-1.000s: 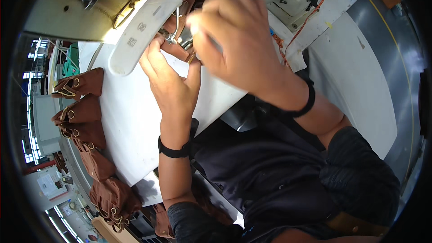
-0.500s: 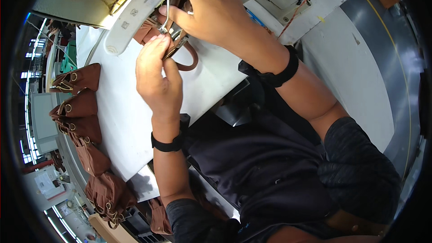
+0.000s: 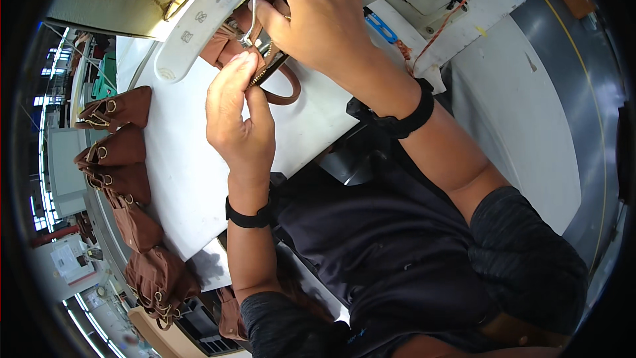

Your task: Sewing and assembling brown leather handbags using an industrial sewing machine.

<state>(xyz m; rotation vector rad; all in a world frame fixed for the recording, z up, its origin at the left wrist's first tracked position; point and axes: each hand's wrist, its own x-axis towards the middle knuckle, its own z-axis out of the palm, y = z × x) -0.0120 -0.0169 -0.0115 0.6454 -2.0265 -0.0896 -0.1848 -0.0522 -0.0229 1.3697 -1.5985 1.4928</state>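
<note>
A small brown bag (image 3: 220,48) lies under the pale head of a sewing machine (image 3: 179,53), its curved handle (image 3: 293,93) hanging over the white table. My left hand (image 3: 240,119) pinches the bag's edge beside a metal-toothed zipper (image 3: 262,71), close to the machine's bent metal rod (image 3: 253,16). Above and to the right, my right hand (image 3: 318,20) bends over the bag beside that rod, thumb and fingers closed round brown material. The right palm hides much of the bag and the stitching area.
Several brown bags (image 3: 122,152) with brass rings line the table's left side. A blue tool (image 3: 381,25) lies right of my right hand, near a reddish cord (image 3: 457,12). The white tabletop (image 3: 192,139) ends in front of my body.
The view has shifted slightly, so hands and bag appear a little to the right. My right hand has turned slightly on the bag, and more of the blue tool shows. Both grips continue.
</note>
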